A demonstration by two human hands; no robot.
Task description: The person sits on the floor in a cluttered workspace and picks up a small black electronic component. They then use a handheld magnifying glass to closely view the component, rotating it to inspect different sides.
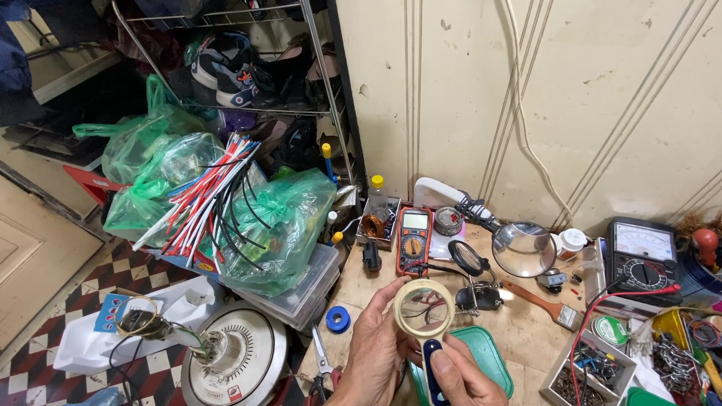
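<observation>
My left hand (372, 353) rises from the bottom centre and holds up a cream ring of tape (398, 310) by its rim. Thin wires show through the ring's hole. My right hand (468, 378) is just right of it, thumb pressed on a small dark blue-handled tool (432, 359) that points up at the ring's lower edge. Both hands hover over a green plastic lid (489, 353) on the worn wooden bench (519, 331).
An orange digital meter (414, 240), a magnifier stand (523, 248), a paintbrush (543, 301) and an analog meter (643, 252) lie behind. A blue tape roll (338, 319) and pliers (322, 368) sit left. Green bags (282, 218), a wire bundle (210, 195) and a fan motor (237, 353) crowd the floor.
</observation>
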